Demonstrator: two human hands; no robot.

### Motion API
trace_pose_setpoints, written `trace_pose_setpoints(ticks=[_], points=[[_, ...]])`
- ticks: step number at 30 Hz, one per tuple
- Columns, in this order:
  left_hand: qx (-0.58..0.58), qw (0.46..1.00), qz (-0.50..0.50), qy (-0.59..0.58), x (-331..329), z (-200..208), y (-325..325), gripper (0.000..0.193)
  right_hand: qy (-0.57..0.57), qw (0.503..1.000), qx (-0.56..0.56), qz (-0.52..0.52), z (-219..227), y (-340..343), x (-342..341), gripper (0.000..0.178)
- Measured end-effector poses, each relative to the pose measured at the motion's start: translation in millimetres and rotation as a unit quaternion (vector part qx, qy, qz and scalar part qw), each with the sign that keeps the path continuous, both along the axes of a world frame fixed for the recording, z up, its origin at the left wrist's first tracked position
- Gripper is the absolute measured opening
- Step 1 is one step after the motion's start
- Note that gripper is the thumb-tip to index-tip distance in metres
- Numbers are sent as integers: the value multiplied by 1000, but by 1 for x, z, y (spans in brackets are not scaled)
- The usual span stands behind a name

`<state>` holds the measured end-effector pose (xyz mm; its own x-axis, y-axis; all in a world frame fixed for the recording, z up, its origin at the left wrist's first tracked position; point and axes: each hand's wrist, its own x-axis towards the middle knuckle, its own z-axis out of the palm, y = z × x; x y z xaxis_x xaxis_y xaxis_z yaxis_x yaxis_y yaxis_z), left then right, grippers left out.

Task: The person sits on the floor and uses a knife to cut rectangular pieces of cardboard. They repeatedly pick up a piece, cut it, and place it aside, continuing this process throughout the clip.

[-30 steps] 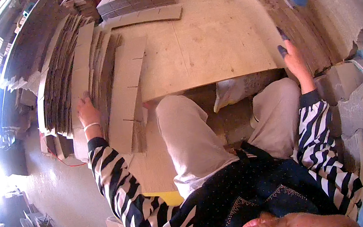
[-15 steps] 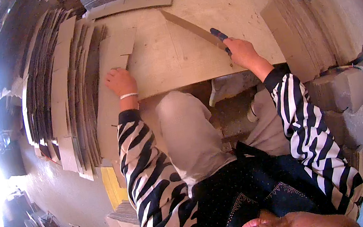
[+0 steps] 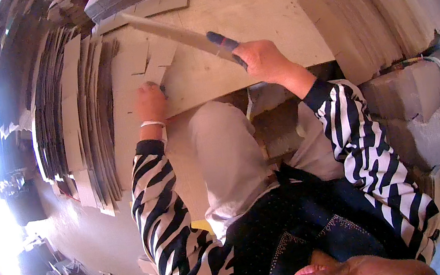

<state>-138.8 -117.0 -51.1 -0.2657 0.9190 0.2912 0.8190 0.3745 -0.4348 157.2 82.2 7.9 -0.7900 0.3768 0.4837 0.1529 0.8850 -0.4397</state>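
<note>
head view, looking down. the right hand [image 3: 261,61] is seen at about 1 o'clock from the frame centre, closed in a full fist around the dark blue handle [image 3: 223,42] of a long flat blade [image 3: 168,30]; the blade is extended from the fist toward 10 o'clock, over the wooden table [image 3: 263,9]. the left hand [image 3: 150,102] is placed at about 11 o'clock from centre, palm down, fingers curled against the near edge of a cardboard sheet [image 3: 134,70] that is laid flat at the table's left part; whether anything is pinched between its fingers cannot be told. a pale band [image 3: 152,124] is worn on the left wrist. the blade tip is held above the far end of the same sheet, near its notched flaps; contact cannot be told. a fanned stack of cardboard sheets [image 3: 75,114] is spread at 9 o'clock from the left hand, just beside the flat sheet. a second stack [image 3: 339,20] is set at 3 o'clock from the right hand, on the table's right end. grey blocks [image 3: 415,100] are seen at 4 o'clock, below that end. both forearms are covered by striped sleeves [image 3: 351,128], and light trousers [image 3: 229,159] are seen between them, under the table edge.
</note>
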Motion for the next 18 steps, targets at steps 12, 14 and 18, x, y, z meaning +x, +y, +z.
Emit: trace_pose_setpoints(ticks=[12, 14, 18], points=[[-101, 980, -26, -166, 59, -23, 40, 17, -51, 999, 3, -4, -14, 4, 6, 24], [-22, 957, 29, -289, 40, -33, 34, 20, -68, 997, -14, 16, -19, 3, 3, 25], [27, 837, 92, -539, 33, -19, 44, 25, -60, 998, -14, 15, -18, 3, 5, 27]])
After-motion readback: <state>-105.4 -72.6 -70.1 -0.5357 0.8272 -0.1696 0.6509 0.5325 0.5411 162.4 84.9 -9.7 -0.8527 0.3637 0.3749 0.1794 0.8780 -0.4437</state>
